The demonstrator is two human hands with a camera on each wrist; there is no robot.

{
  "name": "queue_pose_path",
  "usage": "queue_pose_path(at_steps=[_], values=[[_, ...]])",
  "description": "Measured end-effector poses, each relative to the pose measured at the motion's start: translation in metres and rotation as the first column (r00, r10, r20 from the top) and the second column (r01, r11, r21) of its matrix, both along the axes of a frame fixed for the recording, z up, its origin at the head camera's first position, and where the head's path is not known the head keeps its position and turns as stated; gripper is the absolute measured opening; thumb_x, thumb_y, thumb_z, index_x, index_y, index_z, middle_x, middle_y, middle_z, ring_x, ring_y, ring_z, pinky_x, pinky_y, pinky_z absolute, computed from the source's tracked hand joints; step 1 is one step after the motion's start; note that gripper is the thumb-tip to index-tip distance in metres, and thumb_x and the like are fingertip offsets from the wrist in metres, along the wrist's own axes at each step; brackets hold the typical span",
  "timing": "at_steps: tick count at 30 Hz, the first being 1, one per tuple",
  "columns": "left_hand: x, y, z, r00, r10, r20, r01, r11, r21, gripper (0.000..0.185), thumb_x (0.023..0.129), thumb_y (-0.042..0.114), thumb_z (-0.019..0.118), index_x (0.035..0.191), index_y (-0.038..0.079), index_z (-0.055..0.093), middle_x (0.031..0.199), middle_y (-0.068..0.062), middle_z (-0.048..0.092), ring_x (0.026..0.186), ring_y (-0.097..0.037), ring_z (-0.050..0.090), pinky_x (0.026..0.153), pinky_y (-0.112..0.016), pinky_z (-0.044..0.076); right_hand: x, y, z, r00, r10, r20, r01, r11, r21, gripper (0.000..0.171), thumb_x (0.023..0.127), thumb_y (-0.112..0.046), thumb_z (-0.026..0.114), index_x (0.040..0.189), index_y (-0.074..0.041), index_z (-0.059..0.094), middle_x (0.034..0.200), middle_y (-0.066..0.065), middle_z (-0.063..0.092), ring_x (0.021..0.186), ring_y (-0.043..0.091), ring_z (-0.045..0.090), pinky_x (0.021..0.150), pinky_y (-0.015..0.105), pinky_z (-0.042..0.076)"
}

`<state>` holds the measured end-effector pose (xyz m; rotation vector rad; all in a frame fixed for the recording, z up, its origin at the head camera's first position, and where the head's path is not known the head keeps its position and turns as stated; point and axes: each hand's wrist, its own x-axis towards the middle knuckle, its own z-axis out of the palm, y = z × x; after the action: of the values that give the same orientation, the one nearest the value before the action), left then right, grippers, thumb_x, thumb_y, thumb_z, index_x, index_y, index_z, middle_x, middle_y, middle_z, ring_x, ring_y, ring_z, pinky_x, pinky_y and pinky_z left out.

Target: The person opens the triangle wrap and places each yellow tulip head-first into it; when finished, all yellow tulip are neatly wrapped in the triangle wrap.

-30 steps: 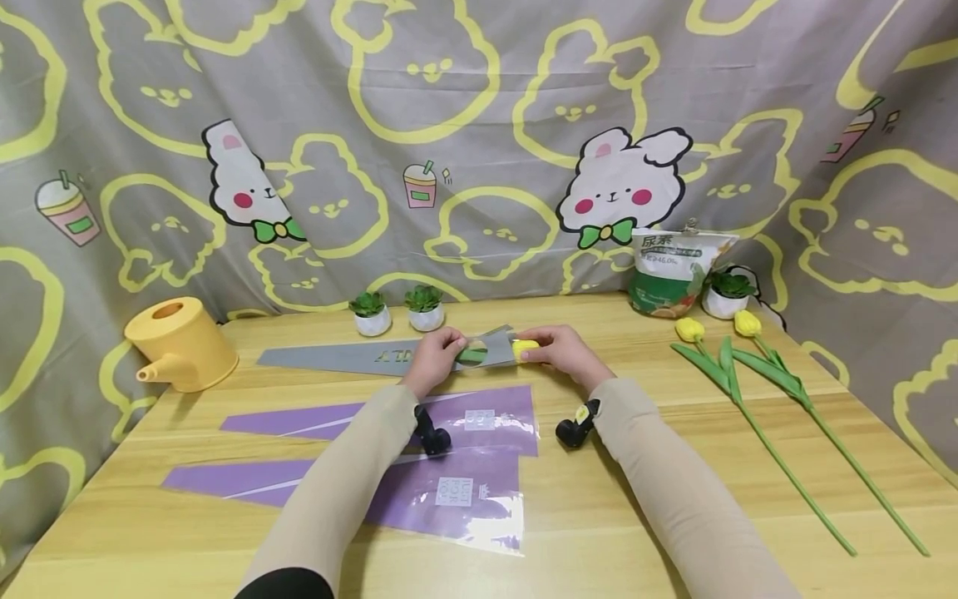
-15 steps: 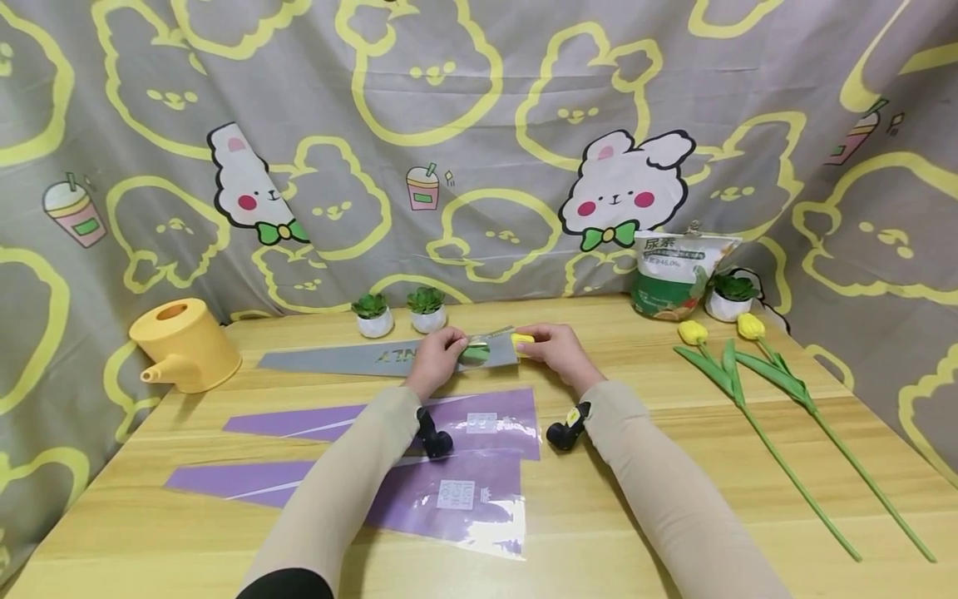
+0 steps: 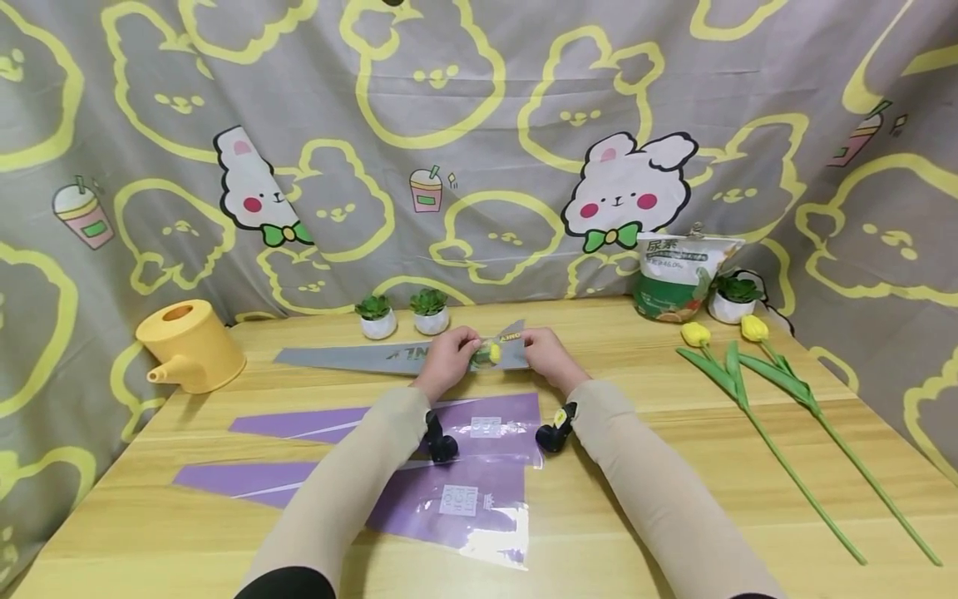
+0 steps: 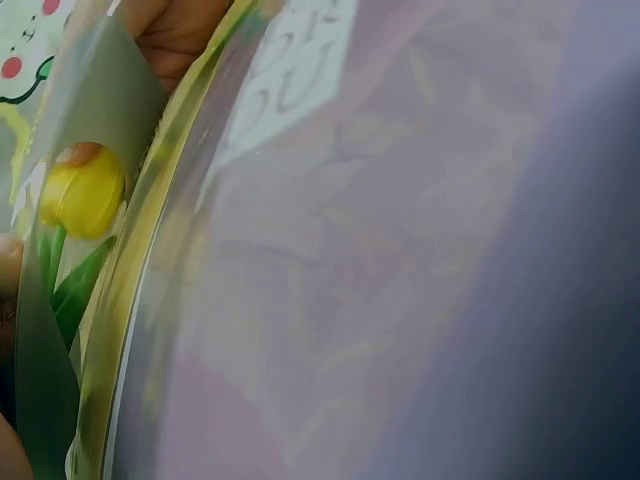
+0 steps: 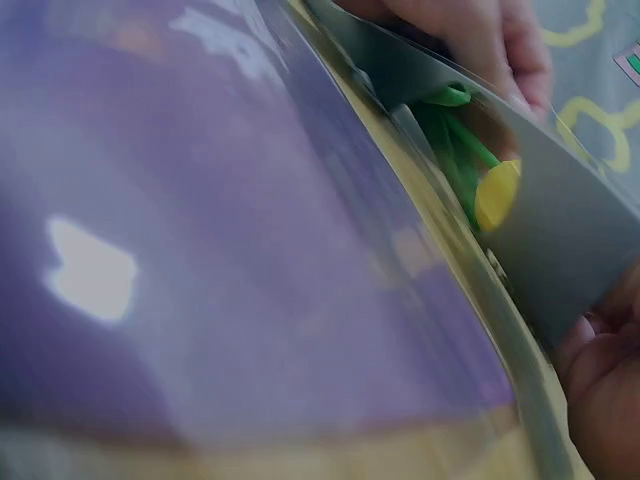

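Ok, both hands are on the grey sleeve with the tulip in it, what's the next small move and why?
Probably slide the tulip a little deeper. Its yellow bud sits right at the grey sleeve mouth, which the left hand and right hand pinch open, so the bud looks barely covered.

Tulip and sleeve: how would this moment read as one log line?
left hand holds grey sleeve | right hand holds sleeve mouth | yellow tulip inside

Hands closer together vs 1 s ago: right hand (image 3: 549,356) moved left toward left hand (image 3: 449,359). Yellow tulip (image 3: 494,353) now sits deeper in grey sleeve (image 3: 389,358); sleeve's open end lifted up.
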<state>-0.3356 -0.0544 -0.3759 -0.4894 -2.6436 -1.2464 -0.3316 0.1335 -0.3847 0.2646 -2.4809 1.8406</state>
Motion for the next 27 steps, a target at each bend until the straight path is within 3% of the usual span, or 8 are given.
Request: queue_pose_path(at_steps=[4,11,22,27], values=[[0.0,0.001,0.001,1.0,0.008,-0.001,-0.008,1.0,0.006,0.013,0.092,0.017,0.058,0.09,0.007,0.065,0.086,-0.005,0.064,0.075,-0.017,0.053,0.072,-0.032,0.044,0.003,-0.004,0.005,1.0,-0.001,-0.008,0.002,0.998,0.058,0.022,0.07,0.022,0.036,0.07,0.008,0.053,0.071,0.005,0.051,0.064,0.012,0.044,0.053,0.019,0.037],[0.001,-0.001,-0.001,0.999,0.029,0.017,-0.029,0.999,0.023,0.013,0.092,0.016,0.058,0.089,0.007,0.066,0.086,-0.006,0.064,0.075,-0.017,0.053,0.072,-0.032,0.044,0.0,-0.006,0.002,1.0,0.019,0.024,-0.02,0.999,0.05,0.036,0.072,0.021,0.04,0.099,0.014,0.062,0.095,0.019,0.064,0.073,0.012,0.052,0.059,0.018,0.044],[0.0,-0.004,-0.002,0.999,0.046,0.028,-0.047,0.998,0.034,0.013,0.091,0.016,0.058,0.088,0.007,0.066,0.087,-0.006,0.065,0.078,-0.017,0.055,0.075,-0.033,0.045,0.0,-0.004,0.0,0.999,0.014,0.042,-0.015,1.0,0.024,0.031,0.075,0.017,0.049,0.104,0.012,0.062,0.098,0.021,0.064,0.077,0.013,0.054,0.063,0.019,0.045],[-0.002,-0.005,-0.001,0.997,0.067,0.031,-0.068,0.997,0.03,0.012,0.091,0.015,0.058,0.089,0.006,0.066,0.089,-0.006,0.065,0.079,-0.018,0.055,0.075,-0.033,0.045,0.003,0.011,0.005,0.998,0.033,0.058,-0.032,0.999,-0.016,0.034,0.08,0.005,0.062,0.113,0.007,0.061,0.11,0.021,0.063,0.093,0.02,0.06,0.077,0.026,0.05]])
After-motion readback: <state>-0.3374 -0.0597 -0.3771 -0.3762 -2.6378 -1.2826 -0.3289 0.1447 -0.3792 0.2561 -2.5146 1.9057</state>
